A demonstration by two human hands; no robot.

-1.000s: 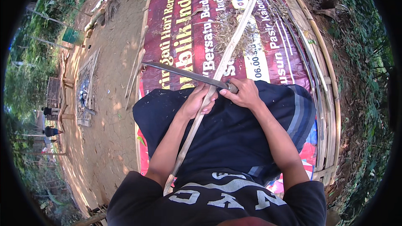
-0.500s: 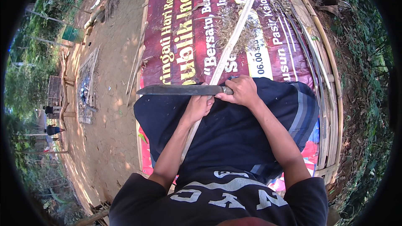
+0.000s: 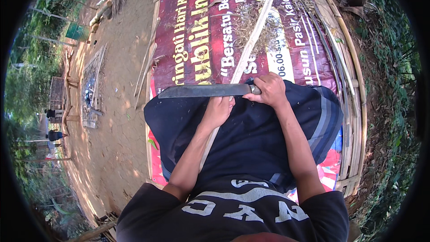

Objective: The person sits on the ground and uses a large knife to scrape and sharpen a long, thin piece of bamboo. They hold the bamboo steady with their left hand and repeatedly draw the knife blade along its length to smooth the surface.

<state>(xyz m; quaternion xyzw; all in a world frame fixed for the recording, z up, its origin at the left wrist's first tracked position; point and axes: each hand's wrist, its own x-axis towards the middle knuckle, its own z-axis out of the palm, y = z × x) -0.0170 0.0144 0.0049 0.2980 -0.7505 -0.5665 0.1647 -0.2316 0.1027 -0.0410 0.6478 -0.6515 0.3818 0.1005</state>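
My right hand (image 3: 270,90) is wrapped round the handle of a machete (image 3: 197,91). Its long dark blade points left and lies across a pale bamboo strip (image 3: 251,40), just beyond my left hand. My left hand (image 3: 217,113) is closed round that strip above my lap, with its fingertips partly hidden near the blade. The strip slants from beside my left forearm, over the dark cloth (image 3: 255,139) on my lap, to the far end of the banner. Thin curled shavings (image 3: 257,29) lie around it.
A printed maroon banner (image 3: 172,58) covers the bamboo platform I sit on. Long thin strips (image 3: 333,49) lie along its right side, beside a bamboo pole edge (image 3: 360,125). Bare earth (image 3: 118,107) stretches to the left, with a green container (image 3: 77,32) farther off.
My right hand and the machete have shifted a little right and away from me along the strip. My left hand has moved slightly right, still holding the strip.
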